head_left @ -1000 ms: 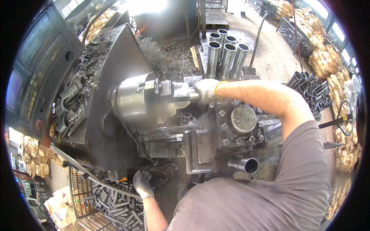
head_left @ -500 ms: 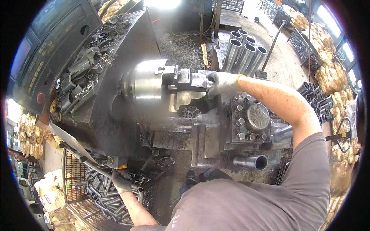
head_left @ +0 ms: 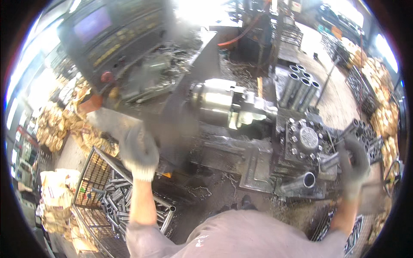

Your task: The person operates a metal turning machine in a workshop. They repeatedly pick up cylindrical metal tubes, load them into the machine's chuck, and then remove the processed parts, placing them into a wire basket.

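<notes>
A: How far has the work been carried?

B: Partly, it is judged. Small tubes (head_left: pixel 115 206) are heaped in a mesh basket (head_left: pixel 90 180), nearer the body than the left hand (head_left: pixel 140 152). Upright tubes (head_left: pixel 297 92) are stood beyond and leftward of the right hand (head_left: pixel 360 165). Which of them have been machined cannot be told.

A: And at the lathe?

B: No cutting can be made out. The chuck (head_left: pixel 217 96) is placed between the hands, farther out than both; whether a piece is clamped in its jaws cannot be told. What is left is therefore not established.

A: State of the hands?

B: Both are gloved and blurred. The left is overlapped with a grey panel (head_left: pixel 105 118); contact cannot be confirmed. The right is seen with curved fingers, but whether anything is gripped cannot be told.

A: Nearest tubes?

B: A stack of tubes (head_left: pixel 373 144) is seen just beyond and rightward of the right hand. A loose tube (head_left: pixel 297 185) is laid leftward of it, slightly nearer the body.
</notes>
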A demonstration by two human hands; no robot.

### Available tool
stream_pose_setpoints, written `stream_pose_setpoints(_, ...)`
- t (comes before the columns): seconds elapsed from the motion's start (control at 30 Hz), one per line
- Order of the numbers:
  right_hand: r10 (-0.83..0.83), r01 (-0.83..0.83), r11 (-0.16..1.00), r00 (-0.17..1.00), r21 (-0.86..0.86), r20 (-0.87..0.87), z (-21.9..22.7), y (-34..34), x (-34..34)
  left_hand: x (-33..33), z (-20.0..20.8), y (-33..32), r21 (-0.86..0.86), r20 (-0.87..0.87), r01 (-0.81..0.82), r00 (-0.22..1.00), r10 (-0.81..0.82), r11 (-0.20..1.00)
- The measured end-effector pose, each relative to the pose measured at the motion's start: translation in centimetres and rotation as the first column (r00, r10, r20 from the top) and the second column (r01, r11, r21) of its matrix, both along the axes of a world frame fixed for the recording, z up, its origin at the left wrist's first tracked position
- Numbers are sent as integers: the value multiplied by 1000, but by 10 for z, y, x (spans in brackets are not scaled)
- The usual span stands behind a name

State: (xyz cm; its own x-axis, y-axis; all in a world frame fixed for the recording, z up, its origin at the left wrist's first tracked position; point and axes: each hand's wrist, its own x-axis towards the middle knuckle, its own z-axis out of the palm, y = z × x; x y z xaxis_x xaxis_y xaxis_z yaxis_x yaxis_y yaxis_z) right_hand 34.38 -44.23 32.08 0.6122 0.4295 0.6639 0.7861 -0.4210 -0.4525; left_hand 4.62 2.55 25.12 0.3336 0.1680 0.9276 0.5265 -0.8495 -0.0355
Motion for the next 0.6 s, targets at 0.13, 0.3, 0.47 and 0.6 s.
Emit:
stream_pose_setpoints(0.13, -114, 205, 955, 922, 215, -370, -72, -87, -35, 82, 95, 84, -393, -226, -182, 969, 98, 901)
stream_pose_setpoints(0.3, -235, 288, 950, 911, 117, -338, -102, -130, -45, 108, 139, 156, -462, -632, -564, 750, 192, 684)
stream_pose_setpoints(0.47, -245, 370, 916, 819, 152, -519, -90, -140, -54, 94, 119, 149, -256, -196, -349, 932, 305, 902)
stream_pose_setpoints(0.6, -332, 466, 874, 779, 136, -532, -102, -166, -26, 87, 24, -18, -213, 76, 361, 933, -352, 908)
